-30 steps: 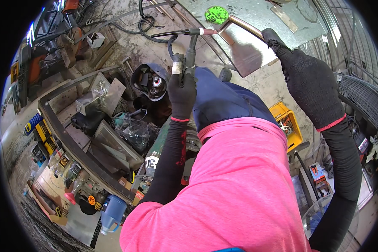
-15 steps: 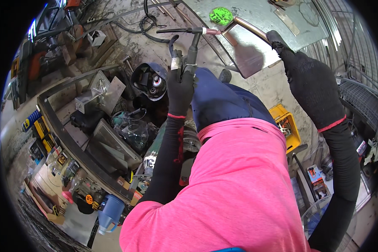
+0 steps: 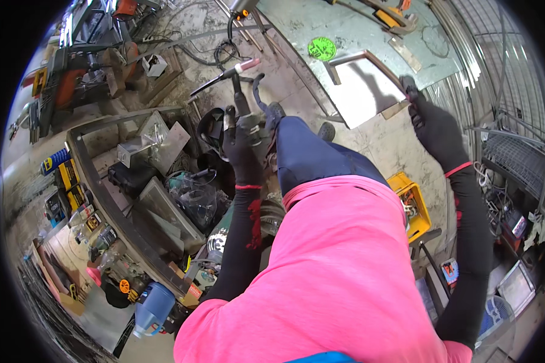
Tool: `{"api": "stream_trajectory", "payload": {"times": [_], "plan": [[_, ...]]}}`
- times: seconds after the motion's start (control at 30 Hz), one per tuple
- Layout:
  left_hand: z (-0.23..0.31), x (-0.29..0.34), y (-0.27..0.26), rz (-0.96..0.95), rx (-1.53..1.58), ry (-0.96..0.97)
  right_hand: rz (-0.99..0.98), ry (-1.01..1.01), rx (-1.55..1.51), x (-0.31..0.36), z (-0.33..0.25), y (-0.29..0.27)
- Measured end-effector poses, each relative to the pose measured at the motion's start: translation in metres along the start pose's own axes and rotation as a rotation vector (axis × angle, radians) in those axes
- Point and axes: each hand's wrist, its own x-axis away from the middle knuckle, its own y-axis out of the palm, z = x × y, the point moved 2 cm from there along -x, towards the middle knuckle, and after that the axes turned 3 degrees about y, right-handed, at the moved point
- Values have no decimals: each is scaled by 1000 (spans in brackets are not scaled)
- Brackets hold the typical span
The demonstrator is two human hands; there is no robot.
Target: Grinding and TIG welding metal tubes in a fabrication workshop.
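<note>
In a black glove, my left hand (image 3: pixel 243 145) is closed round the handle of a TIG welding torch (image 3: pixel 238 85). The torch's pink cup points toward the table, apart from the metal. My right hand (image 3: pixel 437 136), also gloved in black, pinches the near end of an angled metal bar (image 3: pixel 381 71). That bar forms a corner on the metal-topped table (image 3: pixel 424 75), its far corner next to a round green disc (image 3: pixel 322 48). Bright glare and a dark shadow fall on the tabletop inside the corner.
A clamp (image 3: pixel 393 19) lies at the table's far side. Left of me, a heavy metal frame (image 3: pixel 112 224) surrounds scrap, plastic bags and a gas cylinder (image 3: pixel 219 233). A yellow bin (image 3: pixel 419 224) stands at right, near wire mesh racks (image 3: pixel 515 145). Cables cross the floor ahead.
My left hand has drawn the torch left, away from the bar's corner. The view has shifted, showing more of the table's far side. My right hand stays at the bar's near end.
</note>
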Motion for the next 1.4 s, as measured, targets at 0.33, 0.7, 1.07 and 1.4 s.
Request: {"api": "stream_trajectory", "payload": {"times": [0.33, 0.7, 1.07, 1.4], "plan": [[47, 38, -5, -24, -39, -35, 225, 124, -274, 53, 18, 112], [34, 38, 21, -167, 123, -156, 316, 77, -338, 88, 2, 142], [34, 39, 16, -161, -76, -114, 371, 92, -284, 103, -7, 156], [27, 47, 11, -150, -13, -166, 426, 13, -372, 105, -2, 163]]}}
